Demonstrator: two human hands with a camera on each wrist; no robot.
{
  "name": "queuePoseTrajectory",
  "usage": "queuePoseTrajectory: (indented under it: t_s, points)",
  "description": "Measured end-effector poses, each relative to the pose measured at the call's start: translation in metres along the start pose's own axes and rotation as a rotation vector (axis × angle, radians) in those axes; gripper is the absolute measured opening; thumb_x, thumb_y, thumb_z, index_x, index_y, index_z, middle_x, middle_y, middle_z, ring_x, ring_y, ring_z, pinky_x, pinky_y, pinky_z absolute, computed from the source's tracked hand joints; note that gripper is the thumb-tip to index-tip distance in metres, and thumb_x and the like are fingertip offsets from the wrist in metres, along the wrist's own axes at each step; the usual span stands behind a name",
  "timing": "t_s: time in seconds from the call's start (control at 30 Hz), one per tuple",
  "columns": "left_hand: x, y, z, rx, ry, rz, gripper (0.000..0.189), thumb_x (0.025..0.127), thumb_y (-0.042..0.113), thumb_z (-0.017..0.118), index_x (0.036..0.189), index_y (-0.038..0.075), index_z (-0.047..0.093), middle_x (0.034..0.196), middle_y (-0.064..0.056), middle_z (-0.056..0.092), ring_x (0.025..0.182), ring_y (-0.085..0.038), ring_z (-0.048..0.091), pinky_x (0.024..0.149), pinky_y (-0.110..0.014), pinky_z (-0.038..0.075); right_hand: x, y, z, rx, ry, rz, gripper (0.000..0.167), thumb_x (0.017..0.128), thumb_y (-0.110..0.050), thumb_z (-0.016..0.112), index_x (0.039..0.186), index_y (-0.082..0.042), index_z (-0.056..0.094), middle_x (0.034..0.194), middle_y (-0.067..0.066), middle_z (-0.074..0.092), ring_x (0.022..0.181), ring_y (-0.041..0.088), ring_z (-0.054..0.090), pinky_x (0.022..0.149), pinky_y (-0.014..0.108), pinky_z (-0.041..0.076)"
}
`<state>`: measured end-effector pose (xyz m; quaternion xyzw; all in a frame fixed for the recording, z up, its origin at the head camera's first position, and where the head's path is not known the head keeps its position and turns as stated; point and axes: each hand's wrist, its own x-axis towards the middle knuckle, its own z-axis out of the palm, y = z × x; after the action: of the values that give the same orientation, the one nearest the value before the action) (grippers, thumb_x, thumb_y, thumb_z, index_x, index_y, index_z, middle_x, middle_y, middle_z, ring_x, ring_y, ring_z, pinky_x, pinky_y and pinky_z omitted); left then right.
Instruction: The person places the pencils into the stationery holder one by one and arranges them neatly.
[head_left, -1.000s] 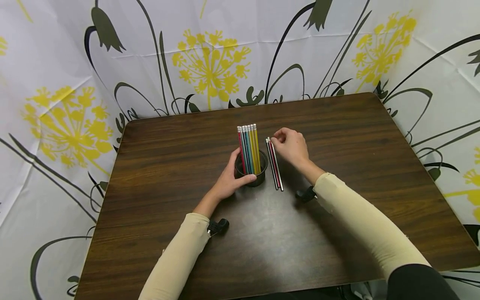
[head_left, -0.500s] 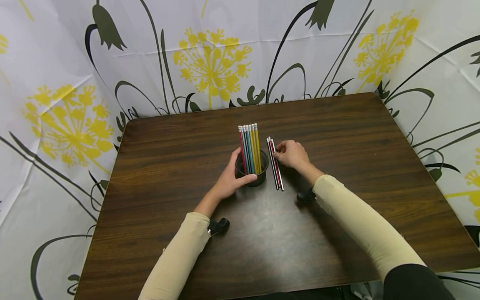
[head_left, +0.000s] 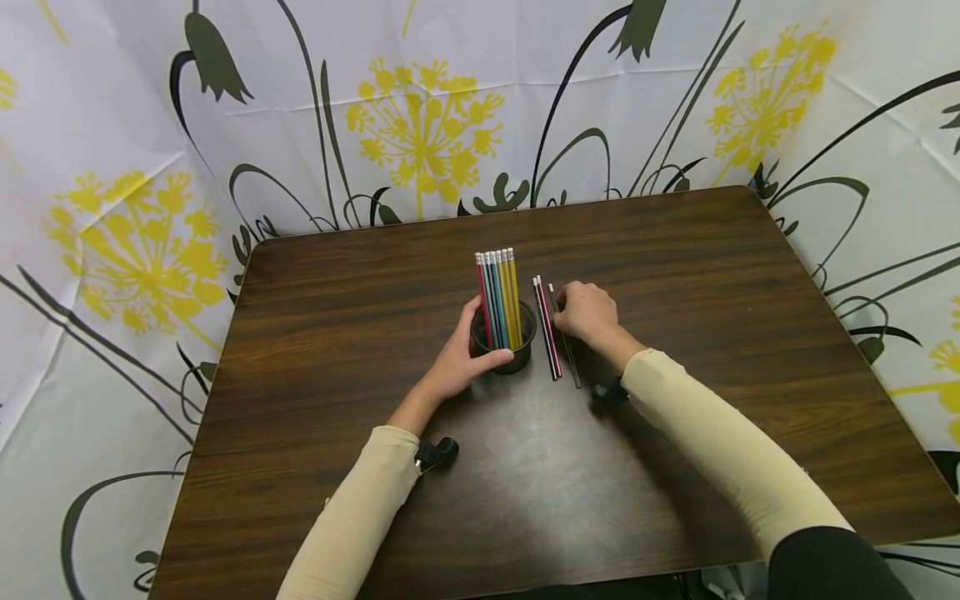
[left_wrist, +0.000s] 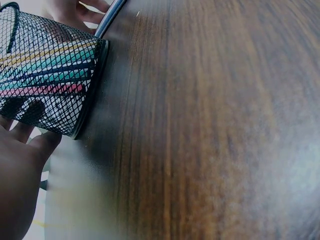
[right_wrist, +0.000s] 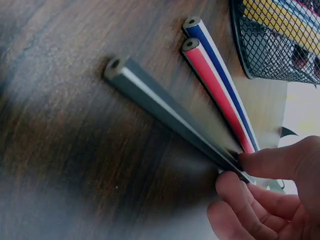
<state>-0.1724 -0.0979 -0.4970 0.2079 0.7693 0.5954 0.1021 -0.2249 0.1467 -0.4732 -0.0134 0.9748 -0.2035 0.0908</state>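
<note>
In the right hand [head_left: 588, 312], a dark pencil [right_wrist: 172, 115] is partly hidden.

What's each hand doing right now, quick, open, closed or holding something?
Left hand: closed around the black mesh cup, holding it.
Right hand: closed, pinching the dark grey pencil between thumb and fingers.

Cup [left_wrist: 50, 75] in high head, close wrist views

Left arm [head_left: 360, 512] reaches in from the near left, left hand [head_left: 467, 357] thumb pointing right, fingers probably curled but mostly hidden. Right arm [head_left: 731, 442] comes from the near right, right hand [head_left: 590, 317] pinching, spare fingers [right_wrist: 230, 220] bent.
</note>
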Motion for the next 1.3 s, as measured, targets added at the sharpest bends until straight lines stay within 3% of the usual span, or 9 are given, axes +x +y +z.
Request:
queuePoseTrajectory:
  t_s: [0.13,0.33,0.57,0.8,0.93,1.1,1.3]
  points:
    - [0.0,0.0,0.0,0.001,-0.004,0.0,0.091,0.086,0.035,0.075,0.154,0.035,0.015,0.149,-0.002,0.036,0.127,-0.021,0.044,0.109,-0.049,0.031,-0.001,-0.001,-0.002,0.001,-0.012,0.013,0.027,0.083,-0.025,0.069,0.105,-0.009,0.07,0.103,0.015,0.068,0.089,0.035,0.063,0.074,0.051,0.05]
    - [0.0,-0.001,0.0,0.009,-0.003,-0.002,0.092,0.086,0.038,0.076,0.154,0.033,0.015,0.149,-0.003,0.036,0.128,-0.023,0.044,0.109,-0.05,0.03,-0.004,-0.001,-0.014,0.091,0.003,0.039,0.032,0.084,-0.024,0.067,0.112,-0.011,0.07,0.107,0.012,0.069,0.094,0.033,0.063,0.075,0.049,0.05]
    - [-0.001,0.004,-0.001,0.018,-0.008,-0.008,0.091,0.087,0.033,0.074,0.155,0.029,0.013,0.149,-0.008,0.035,0.127,-0.027,0.044,0.108,-0.051,0.031,-0.018,-0.016,-0.047,0.248,0.15,-0.014,0.03,0.086,-0.023,0.065,0.114,-0.012,0.069,0.092,0.002,0.071,0.081,0.023,0.063,0.069,0.042,0.047]
    - [0.0,-0.002,-0.001,0.014,-0.005,0.0,0.092,0.086,0.038,0.074,0.155,0.033,0.014,0.15,-0.005,0.034,0.127,-0.024,0.044,0.108,-0.05,0.031,-0.037,-0.04,-0.078,0.433,0.397,-0.175,0.029,0.088,-0.021,0.064,0.116,-0.013,0.068,0.087,-0.001,0.071,0.068,0.018,0.06,0.063,0.033,0.04]
    - [0.0,-0.002,-0.001,0.01,-0.007,-0.005,0.092,0.087,0.037,0.075,0.155,0.033,0.014,0.15,-0.006,0.033,0.127,-0.025,0.044,0.107,-0.051,0.032,-0.047,-0.054,-0.088,0.571,0.492,-0.309,0.026,0.089,-0.016,0.067,0.114,-0.01,0.066,0.086,0.0,0.07,0.066,0.012,0.061,0.062,0.027,0.044]
    - [0.001,-0.001,-0.001,-0.01,-0.009,-0.002,0.091,0.087,0.037,0.075,0.154,0.036,0.014,0.149,-0.004,0.035,0.127,-0.025,0.045,0.106,-0.051,0.034,-0.056,-0.065,-0.086,0.629,0.507,-0.44,0.026,0.088,-0.012,0.069,0.114,-0.007,0.063,0.088,0.003,0.07,0.065,0.012,0.064,0.058,0.026,0.048]
    - [0.001,-0.002,0.0,-0.018,-0.011,0.006,0.091,0.088,0.031,0.075,0.155,0.032,0.014,0.15,-0.003,0.034,0.129,-0.023,0.043,0.108,-0.05,0.031,-0.059,-0.066,-0.07,0.582,0.421,-0.501,0.024,0.088,-0.01,0.067,0.112,-0.008,0.062,0.089,0.003,0.069,0.066,0.014,0.065,0.061,0.029,0.052]
